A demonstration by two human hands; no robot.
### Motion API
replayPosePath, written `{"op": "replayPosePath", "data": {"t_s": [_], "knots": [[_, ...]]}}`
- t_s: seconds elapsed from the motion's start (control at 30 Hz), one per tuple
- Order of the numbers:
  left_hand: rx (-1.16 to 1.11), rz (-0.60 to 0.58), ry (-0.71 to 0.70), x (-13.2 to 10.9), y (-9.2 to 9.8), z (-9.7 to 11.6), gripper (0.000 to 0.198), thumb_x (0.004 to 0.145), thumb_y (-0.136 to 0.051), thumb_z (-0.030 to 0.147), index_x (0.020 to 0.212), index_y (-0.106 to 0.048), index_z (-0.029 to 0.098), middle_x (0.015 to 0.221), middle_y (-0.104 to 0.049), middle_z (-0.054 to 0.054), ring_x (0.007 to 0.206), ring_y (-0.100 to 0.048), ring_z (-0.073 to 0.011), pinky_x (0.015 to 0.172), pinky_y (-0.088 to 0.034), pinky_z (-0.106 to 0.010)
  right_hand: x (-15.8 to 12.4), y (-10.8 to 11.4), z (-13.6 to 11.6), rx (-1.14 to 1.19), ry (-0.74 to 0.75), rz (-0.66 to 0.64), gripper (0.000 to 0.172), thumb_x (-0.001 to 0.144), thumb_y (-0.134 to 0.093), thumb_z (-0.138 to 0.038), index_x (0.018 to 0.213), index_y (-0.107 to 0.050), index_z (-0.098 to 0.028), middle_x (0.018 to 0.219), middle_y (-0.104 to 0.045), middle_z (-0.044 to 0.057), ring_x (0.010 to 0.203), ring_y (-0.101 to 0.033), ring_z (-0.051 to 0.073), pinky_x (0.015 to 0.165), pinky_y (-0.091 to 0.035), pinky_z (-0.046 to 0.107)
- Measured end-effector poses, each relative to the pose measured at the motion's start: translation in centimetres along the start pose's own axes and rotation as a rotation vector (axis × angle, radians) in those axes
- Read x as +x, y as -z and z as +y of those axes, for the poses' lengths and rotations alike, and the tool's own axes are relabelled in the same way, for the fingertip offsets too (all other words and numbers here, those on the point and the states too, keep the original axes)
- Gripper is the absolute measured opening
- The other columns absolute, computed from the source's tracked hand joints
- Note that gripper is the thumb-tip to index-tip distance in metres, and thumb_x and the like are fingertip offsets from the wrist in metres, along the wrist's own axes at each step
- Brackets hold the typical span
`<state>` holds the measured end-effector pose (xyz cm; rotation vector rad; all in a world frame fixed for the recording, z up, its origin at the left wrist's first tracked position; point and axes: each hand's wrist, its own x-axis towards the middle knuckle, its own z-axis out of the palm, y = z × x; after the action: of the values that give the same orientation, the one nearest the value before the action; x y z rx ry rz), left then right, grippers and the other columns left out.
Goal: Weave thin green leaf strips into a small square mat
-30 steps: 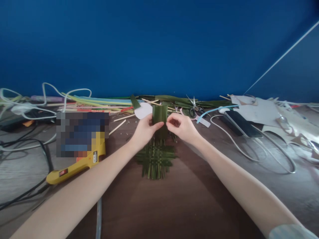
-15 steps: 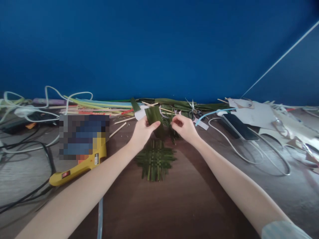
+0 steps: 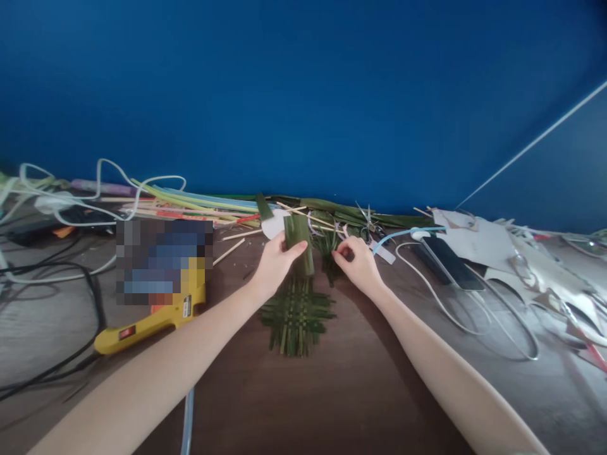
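My left hand (image 3: pixel 272 264) pinches a broad dark-green leaf piece (image 3: pixel 297 232) between thumb and fingers, holding it upright. Below it on the table lies a small woven leaf mat (image 3: pixel 294 319), its loose strip ends sticking out on the sides I can see; the leaf piece covers its far end. My right hand (image 3: pixel 359 264) has thumb and fingertips pressed together, beside a bunch of narrow leaf strips (image 3: pixel 326 248). Whatever those fingertips hold is too small to make out.
A yellow glue gun (image 3: pixel 142 332) lies left, near my forearm. Scissors (image 3: pixel 367 221), sticks (image 3: pixel 232 249) and long leaves (image 3: pixel 327 203) line the blue wall (image 3: pixel 303 101). Right, a phone (image 3: pixel 453 262) trails a white cable (image 3: pixel 515 319) near paper (image 3: pixel 474 237).
The leaf piece in my left hand has turned more upright and moved slightly right. My right hand has shifted slightly right, away from it, still pinched. The whole view has tilted a little.
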<state>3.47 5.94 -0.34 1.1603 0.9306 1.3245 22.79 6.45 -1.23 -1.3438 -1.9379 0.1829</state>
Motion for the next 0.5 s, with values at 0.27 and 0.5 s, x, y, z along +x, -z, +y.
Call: {"op": "replayPosePath", "data": {"t_s": [0.27, 0.5], "knots": [[0.069, -0.141, 0.013, -0.3, -0.1, 0.1, 0.025, 0.066, -0.066, 0.029, 0.086, -0.060, 0.014, 0.088, -0.067, -0.006, 0.085, -0.060, -0.0207, 0.080, -0.046, -0.035, -1.1, 0.2, -1.5, 0.211, -0.050, 0.040, 0.012, 0.083, -0.044, -0.026, 0.078, -0.054, -0.020, 0.075, -0.054, 0.002, 0.071, -0.049, 0.016, 0.068, -0.039, 0.031], [0.111, -0.195, 0.012, -0.2, -0.2, 0.1, 0.024, 0.064, -0.066, 0.027, 0.083, -0.061, 0.013, 0.087, -0.067, -0.006, 0.082, -0.060, -0.0207, 0.078, -0.046, -0.035, -1.7, -0.6, -4.0, 0.200, 0.123, -0.098, 0.011, 0.082, -0.047, -0.026, 0.073, -0.050, -0.021, 0.069, -0.053, 0.002, 0.071, -0.048, 0.017, 0.067, -0.039, 0.031]]}}
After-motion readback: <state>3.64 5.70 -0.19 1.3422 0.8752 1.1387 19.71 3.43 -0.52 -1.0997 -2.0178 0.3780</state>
